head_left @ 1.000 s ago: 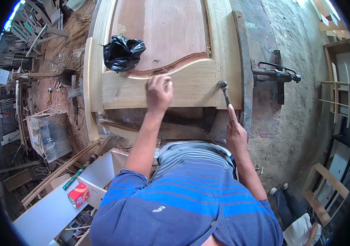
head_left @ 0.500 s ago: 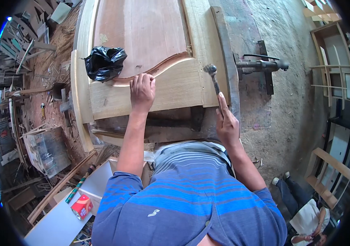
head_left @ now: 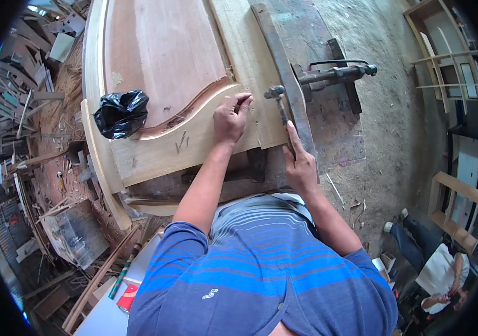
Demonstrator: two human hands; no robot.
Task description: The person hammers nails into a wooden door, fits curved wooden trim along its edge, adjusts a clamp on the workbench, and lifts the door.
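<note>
My left hand (head_left: 231, 120) is closed in a pinch above the curved bottom rail of a wooden door (head_left: 160, 159), near its right-hand joint. Whatever the fingertips hold is too small to make out. Several thin nails (head_left: 182, 141) lie loose on the rail to the left of that hand. My right hand (head_left: 301, 167) grips a hammer (head_left: 282, 106) by its handle, index finger stretched along it. The hammer's metal head is raised over the door's right stile. A crumpled black plastic bag (head_left: 121, 115) sits open at the door's lower left.
A bar clamp (head_left: 337, 74) and a dark wooden batten (head_left: 283, 61) run beside the door's right edge. Wood scraps (head_left: 23, 73) cover the floor at left. Wooden frames (head_left: 446, 56) stand at right. Another person (head_left: 443, 269) is at lower right.
My left hand has moved right along the rail, and the nails now show where it was. The view has shifted, so the door appears further left. The hammer stays in my right hand.
</note>
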